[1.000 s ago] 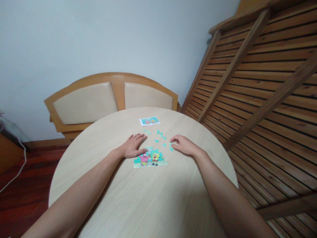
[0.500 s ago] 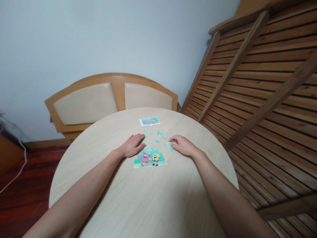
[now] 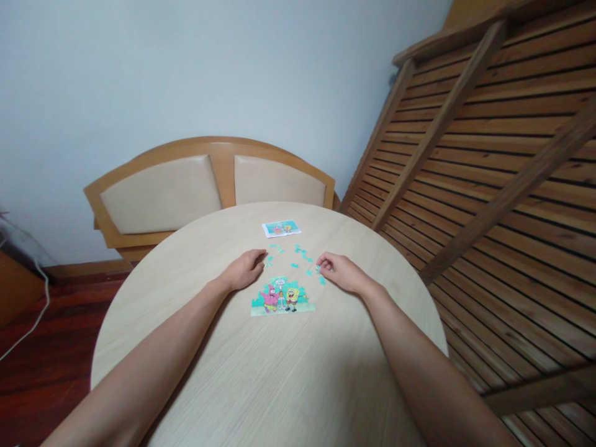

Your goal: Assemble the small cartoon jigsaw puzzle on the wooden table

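A partly assembled jigsaw puzzle (image 3: pixel 283 299) with cartoon figures lies flat on the round table, its upper edge uneven. Just above and left of it rests my left hand (image 3: pixel 243 269), fingers bent and the thumb apart from them, with nothing visible held. A few loose teal pieces (image 3: pixel 269 261) lie by its fingertips. To the right, my right hand (image 3: pixel 342 272) has its thumb and fingertips pinched together at a small puzzle piece (image 3: pixel 318 269), mostly covered by the fingers. More loose pieces (image 3: pixel 303 253) are scattered between the hands.
Beyond the pieces lies a printed reference picture (image 3: pixel 282 228) on the pale round table (image 3: pixel 279 385). Behind the table stands a padded headboard (image 3: pixel 162 195) against the wall. A slatted wooden panel (image 3: pixel 488 186) leans at the right. A white cable (image 3: pixel 46 298) hangs at the left.
My left hand has drawn back slightly to the left, its fingers now more bent, uncovering loose pieces and more of the puzzle's upper left. My right hand has barely shifted.
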{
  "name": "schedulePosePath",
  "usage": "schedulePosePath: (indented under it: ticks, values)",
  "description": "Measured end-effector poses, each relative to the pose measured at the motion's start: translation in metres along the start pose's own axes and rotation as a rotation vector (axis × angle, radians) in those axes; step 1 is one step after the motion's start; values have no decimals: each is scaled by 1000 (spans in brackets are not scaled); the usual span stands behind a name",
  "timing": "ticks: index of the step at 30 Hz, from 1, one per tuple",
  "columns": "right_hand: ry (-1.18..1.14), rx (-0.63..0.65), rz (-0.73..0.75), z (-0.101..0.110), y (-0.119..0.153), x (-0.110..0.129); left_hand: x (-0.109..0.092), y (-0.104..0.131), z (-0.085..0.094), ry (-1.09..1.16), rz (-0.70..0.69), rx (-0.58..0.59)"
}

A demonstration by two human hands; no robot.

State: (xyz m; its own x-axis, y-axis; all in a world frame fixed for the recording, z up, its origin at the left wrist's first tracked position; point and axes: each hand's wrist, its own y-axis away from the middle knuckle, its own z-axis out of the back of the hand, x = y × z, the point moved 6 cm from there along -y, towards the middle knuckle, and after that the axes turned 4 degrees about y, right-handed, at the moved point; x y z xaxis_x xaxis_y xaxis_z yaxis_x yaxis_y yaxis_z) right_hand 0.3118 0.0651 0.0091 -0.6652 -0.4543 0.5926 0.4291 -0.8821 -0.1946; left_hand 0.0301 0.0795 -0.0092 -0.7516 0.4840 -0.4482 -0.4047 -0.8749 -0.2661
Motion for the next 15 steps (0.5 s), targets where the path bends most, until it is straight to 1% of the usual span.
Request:
schedulePosePath:
  ticks: [3, 8, 12, 15]
  values:
    - [3, -3, -6, 0, 0, 0, 0, -1, -1, 15, -20, -18]
    - [0, -9, 1, 0, 0, -3, -3, -3, -2, 48, -116, -40]
    - [7, -11, 4, -1, 0, -3, -4, -6, -2, 81, -114, -56]
    - [13, -11, 1, -1, -1, -4, -6, -6, -2, 122, -143, -50]
